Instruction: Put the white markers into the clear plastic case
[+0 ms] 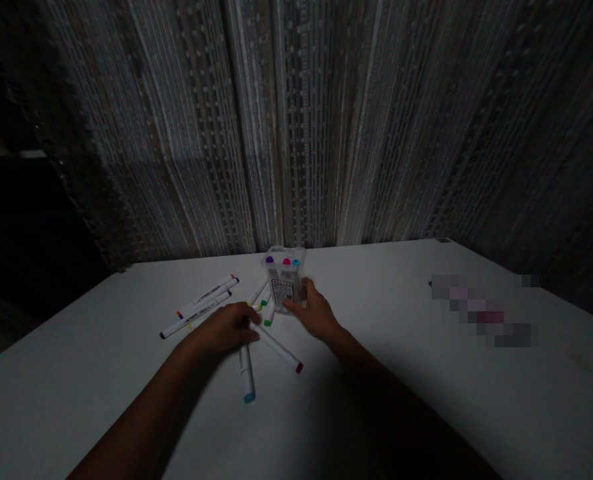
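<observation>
A clear plastic marker box (283, 275) stands upright near the back of the white table (406, 373), with purple, pink and blue marker caps showing at its top. My right hand (314, 311) grips the box's lower right side. My left hand (226, 328) lies on loose white markers, its fingers curled over the red-capped marker (279, 349). A blue-capped marker (247, 375) sticks out from under that hand toward me. Green-capped markers (266, 305) lie just left of the box.
Three more white markers (203, 305) lie in a row to the left. A blurred patch (483, 310) covers something at the right of the table. A dark patterned curtain (296, 127) hangs right behind the table's back edge. The room is dim.
</observation>
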Tool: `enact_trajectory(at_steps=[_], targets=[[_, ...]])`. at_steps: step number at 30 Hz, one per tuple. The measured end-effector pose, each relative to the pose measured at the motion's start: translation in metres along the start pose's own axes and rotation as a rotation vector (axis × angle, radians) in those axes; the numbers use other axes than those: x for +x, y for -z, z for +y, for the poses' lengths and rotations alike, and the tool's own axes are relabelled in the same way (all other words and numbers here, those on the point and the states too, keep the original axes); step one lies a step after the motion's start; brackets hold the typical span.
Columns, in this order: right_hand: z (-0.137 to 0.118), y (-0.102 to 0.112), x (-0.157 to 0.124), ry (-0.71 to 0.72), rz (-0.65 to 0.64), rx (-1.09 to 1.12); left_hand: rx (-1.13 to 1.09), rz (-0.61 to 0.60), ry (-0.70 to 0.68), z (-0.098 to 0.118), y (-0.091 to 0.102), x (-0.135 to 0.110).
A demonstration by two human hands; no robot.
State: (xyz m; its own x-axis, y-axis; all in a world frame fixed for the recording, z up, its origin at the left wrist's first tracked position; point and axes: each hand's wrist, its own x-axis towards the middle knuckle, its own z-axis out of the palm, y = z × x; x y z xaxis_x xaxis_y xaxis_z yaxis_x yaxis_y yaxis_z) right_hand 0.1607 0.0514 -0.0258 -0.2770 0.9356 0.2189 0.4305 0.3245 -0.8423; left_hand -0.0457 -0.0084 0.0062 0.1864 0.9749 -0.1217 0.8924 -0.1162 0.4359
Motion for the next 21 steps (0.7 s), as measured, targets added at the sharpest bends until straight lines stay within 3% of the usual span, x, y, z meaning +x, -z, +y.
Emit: enact_trajectory(at_steps=[4,11,21], targets=[[-0.0007,0.0002,0.0004,0.003,-0.002,-0.003,-0.018,0.043,-0.039,-0.0030,-0.0009,0.0002],[0.0000,-0.0004,0.0008,0.008,0.002,-0.010,-0.044,-0.040,-0.065,-0.0064,-0.0049,0.0007],[0.0000,0.0003,0.0008,0.021,0.001,0.007,-0.037,-0.063,-0.172,-0.0052,-0.0019,-0.0005]])
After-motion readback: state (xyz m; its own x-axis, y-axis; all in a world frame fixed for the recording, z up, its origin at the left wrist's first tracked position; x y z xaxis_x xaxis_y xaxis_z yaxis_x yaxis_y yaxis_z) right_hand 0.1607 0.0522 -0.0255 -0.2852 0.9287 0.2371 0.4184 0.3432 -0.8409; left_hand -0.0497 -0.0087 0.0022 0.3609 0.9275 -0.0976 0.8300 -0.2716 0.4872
